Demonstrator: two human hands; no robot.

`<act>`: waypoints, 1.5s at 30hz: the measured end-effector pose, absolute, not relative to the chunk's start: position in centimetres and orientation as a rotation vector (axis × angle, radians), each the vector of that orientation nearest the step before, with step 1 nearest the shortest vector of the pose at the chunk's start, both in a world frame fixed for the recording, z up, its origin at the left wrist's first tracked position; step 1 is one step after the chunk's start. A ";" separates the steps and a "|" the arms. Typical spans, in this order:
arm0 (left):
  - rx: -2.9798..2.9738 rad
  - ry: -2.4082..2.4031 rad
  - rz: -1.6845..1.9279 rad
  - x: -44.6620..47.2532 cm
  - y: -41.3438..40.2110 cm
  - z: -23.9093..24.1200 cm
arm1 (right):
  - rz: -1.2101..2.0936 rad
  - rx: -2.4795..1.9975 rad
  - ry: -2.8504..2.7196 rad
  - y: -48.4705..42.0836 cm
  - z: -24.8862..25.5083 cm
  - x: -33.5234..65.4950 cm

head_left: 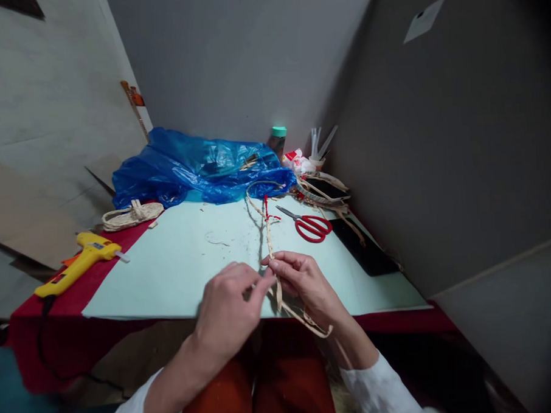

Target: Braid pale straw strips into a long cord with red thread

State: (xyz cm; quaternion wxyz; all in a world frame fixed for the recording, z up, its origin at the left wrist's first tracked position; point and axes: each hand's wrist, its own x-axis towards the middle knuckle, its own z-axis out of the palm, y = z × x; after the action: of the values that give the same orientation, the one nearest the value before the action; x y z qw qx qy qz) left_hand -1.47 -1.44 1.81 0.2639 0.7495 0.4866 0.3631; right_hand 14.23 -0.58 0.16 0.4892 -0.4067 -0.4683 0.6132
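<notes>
Glue gun far left, its cord dim lower down. Your left hand is blurred; can't tell if its fingers grip. Braided strand runs over the pale sheet, partly hidden at your fingers; your right hand pinches it.

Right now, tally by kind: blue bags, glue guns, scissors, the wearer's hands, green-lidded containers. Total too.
Blue plastic bag: 1
Yellow hot-glue gun: 1
Red-handled scissors: 1
Hands: left and right, 2
Green-lidded container: 1
Total: 6
</notes>
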 end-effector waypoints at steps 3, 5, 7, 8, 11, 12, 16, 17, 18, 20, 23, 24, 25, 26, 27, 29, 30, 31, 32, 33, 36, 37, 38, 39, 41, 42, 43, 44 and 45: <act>1.717 1.270 1.059 -2.3 0.3 2.2 | 1.526 -0.938 -1.131 -0.7 0.3 14.1; 1.525 1.052 0.952 -2.0 1.4 2.0 | 1.552 -0.914 -1.112 -0.9 0.3 14.0; 1.381 0.869 0.834 -1.4 2.1 1.5 | 1.593 -0.903 -1.089 -1.2 0.4 14.0; 1.331 0.817 0.787 -1.2 2.3 1.3 | 1.612 -0.896 -1.089 -1.3 0.5 14.0; 1.246 0.790 0.729 -1.1 2.7 0.8 | 1.641 -0.864 -1.139 -1.4 0.5 14.1; 1.233 0.806 0.732 -1.3 2.7 0.8 | 1.631 -0.867 -1.164 -1.4 0.5 14.2; 1.220 0.892 0.727 -2.5 3.1 1.3 | 1.617 -0.968 -1.241 -1.0 0.5 14.4; 1.228 0.903 0.715 -2.8 3.1 1.5 | 1.625 -0.995 -1.252 -0.9 0.5 14.5; 1.239 0.909 0.702 -3.0 3.2 1.7 | 1.632 -1.014 -1.262 -0.8 0.6 14.5; 1.243 0.907 0.685 -3.1 3.2 2.0 | 1.643 -1.046 -1.274 -0.6 0.8 14.6; 1.126 0.829 0.673 -2.9 3.0 2.0 | 1.659 -1.085 -1.302 -0.5 1.0 14.8; 1.049 0.786 0.663 -2.7 2.9 1.9 | 1.663 -1.095 -1.315 -0.5 1.0 14.9; 0.966 0.746 0.646 -2.5 2.7 1.7 | 1.660 -1.104 -1.331 -0.4 1.1 15.0; 0.891 0.717 0.630 -2.3 2.6 1.6 | 1.650 -1.116 -1.351 -0.5 1.1 15.1; 0.834 0.703 0.621 -2.1 2.4 1.5 | 1.629 -1.132 -1.378 -0.5 1.1 15.2; 0.793 0.712 0.630 -1.8 2.0 1.3 | 1.555 -1.172 -1.443 -0.7 1.1 15.2; 0.811 0.732 0.644 -1.7 1.9 1.2 | 1.507 -1.192 -1.482 -0.9 1.1 15.2; 0.845 0.759 0.663 -1.5 1.8 1.2 | 1.451 -1.209 -1.525 -1.1 1.2 15.1; 0.881 0.787 0.677 -1.4 1.7 1.2 | 1.391 -1.218 -1.572 -1.3 1.2 15.1; 0.914 0.814 0.684 -1.3 1.7 1.3 | 1.326 -1.221 -1.621 -1.5 1.2 15.0; 0.958 0.883 0.680 -1.1 1.8 1.4 | 1.147 -1.223 -1.768 -2.1 1.5 15.1; 0.967 0.897 0.674 -1.0 1.9 1.5 | 1.090 -1.245 -1.811 -2.3 1.6 15.2; 0.980 0.911 0.671 -0.9 2.0 1.5 | 1.018 -1.292 -1.850 -2.4 1.7 15.3; 0.999 0.928 0.675 -0.8 2.0 1.6 | 0.927 -1.362 -1.888 -2.5 1.9 15.4; 1.055 0.974 0.692 -0.6 1.9 1.5 | 0.694 -1.542 -1.954 -2.9 2.2 15.5; 1.089 0.998 0.706 -0.4 1.9 1.5 | 0.563 -1.628 -1.978 -3.1 2.4 15.4; 1.123 1.019 0.726 -0.3 1.8 1.4 | 0.436 -1.693 -1.998 -3.3 2.5 15.2; 1.156 1.032 0.746 -0.2 1.6 1.3 | 0.328 -1.730 -2.017 -3.7 2.6 15.0; 1.184 1.036 0.769 -0.1 1.5 1.1 | 0.234 -1.742 -2.031 -4.0 2.5 14.6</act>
State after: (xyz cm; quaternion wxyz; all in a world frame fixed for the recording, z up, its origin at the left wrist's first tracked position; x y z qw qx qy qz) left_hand -0.07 1.54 1.12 0.6405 0.5192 0.4544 0.3373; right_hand 14.57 -4.03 2.54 0.2258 -0.6319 -0.7366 0.0848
